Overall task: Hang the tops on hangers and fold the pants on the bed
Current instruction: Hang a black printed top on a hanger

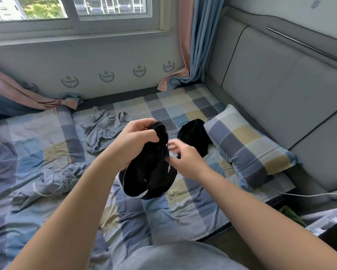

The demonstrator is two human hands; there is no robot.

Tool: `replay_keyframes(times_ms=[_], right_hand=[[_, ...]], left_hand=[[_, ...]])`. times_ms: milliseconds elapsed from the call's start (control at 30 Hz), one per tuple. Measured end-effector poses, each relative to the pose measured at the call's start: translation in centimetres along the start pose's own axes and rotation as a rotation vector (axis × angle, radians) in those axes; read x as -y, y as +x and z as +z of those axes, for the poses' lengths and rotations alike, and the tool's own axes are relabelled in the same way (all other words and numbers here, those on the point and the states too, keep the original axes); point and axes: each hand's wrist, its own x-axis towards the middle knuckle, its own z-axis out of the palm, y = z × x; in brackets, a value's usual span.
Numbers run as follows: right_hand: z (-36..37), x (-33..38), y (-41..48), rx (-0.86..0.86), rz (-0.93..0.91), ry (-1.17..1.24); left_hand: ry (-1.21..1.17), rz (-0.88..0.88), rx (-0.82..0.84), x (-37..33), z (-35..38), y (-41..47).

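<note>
I hold a black garment point(150, 176) with small white marks bunched up above the bed point(163, 217). My left hand point(138, 139) grips its ribbed top edge, fingers curled round the cloth. My right hand point(183, 158) is at the garment's right side, blurred, fingers spread, thumb against the fabric; whether it grips is unclear. A second black garment point(194, 137) lies crumpled on the bed beside the pillow. A grey top point(103, 131) lies rumpled farther back. Another grey-blue garment point(56, 180) is heaped at the left. No hangers are in view.
A checked pillow point(247, 147) leans by the grey padded headboard point(280, 90) on the right. A white cable point(280, 192) runs along the bed's right edge. Pink and blue curtains point(191, 55) hang at the window wall, their ends on the bed.
</note>
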Motion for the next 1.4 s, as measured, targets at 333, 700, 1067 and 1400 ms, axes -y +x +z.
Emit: replay_keyframes(times_ms=[333,700,1067,1400], right_hand=[[4.1,0.1,-2.2,0.091,0.1,0.385],[-1.0,-6.5,-5.6,-0.086,0.357,-0.212],[-8.7,-8.2,-13.4,-0.595,0.425,-0.191],[-10.1,-7.9,-25.1,-0.893,0.575,-0.009]], left_hand=[[0.159,0.07,-0.045,1.7,0.1,-0.8],[0.709,0.061,-0.186,6.8,0.2,3.3],[1.066,0.215,0.037,9.9,5.0,7.5],[0.633,0.092,0.773,6.8,14.0,6.6]])
